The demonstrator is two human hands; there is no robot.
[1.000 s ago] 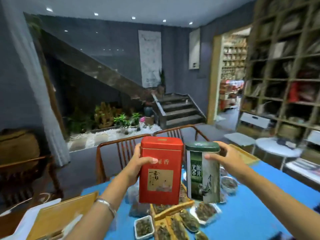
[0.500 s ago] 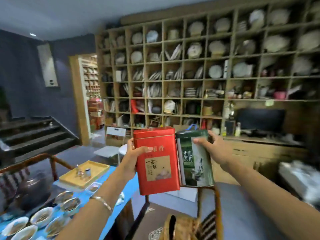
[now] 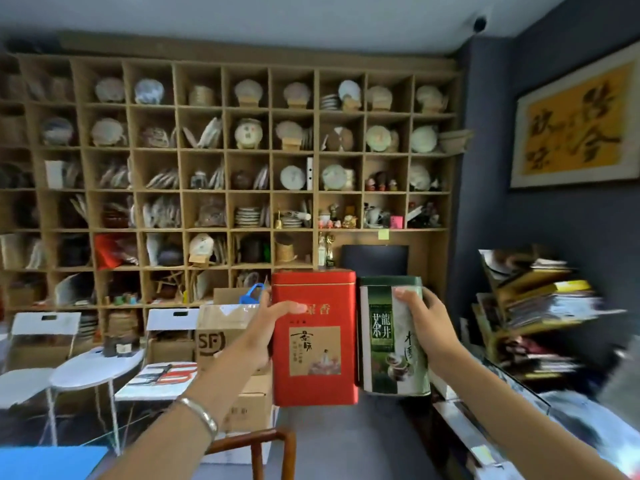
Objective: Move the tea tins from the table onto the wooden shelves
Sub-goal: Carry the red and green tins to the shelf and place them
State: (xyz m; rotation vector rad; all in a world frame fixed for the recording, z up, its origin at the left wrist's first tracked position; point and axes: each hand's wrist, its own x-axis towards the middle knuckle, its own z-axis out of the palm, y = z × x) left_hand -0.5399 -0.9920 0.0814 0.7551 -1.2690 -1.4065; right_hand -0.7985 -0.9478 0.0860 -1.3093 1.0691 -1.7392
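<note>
My left hand (image 3: 268, 322) grips a tall red rectangular tea tin (image 3: 314, 355) by its left side, thumb across the front. Beside it, touching, my right hand (image 3: 424, 318) holds a green tea tin (image 3: 382, 336) with Chinese lettering from its right side. Both tins are upright at chest height in front of me. The wooden shelves (image 3: 225, 192) fill the far wall, a grid of cubbies crowded with tea cakes, plates and small ornaments. Only a blue corner of the table (image 3: 48, 462) shows at the bottom left.
Cardboard boxes (image 3: 221, 337) stack on the floor ahead, left of the tins. A round white side table (image 3: 93, 367) and white folding chairs (image 3: 41, 327) stand at left. A wooden chair back (image 3: 256, 448) is just below. A rack of books and papers (image 3: 540, 306) stands at right.
My view has swung right, away from the blue table and stairs, until the shelf wall faces me. Both hands keep the same grip on the tins, still side by side.
</note>
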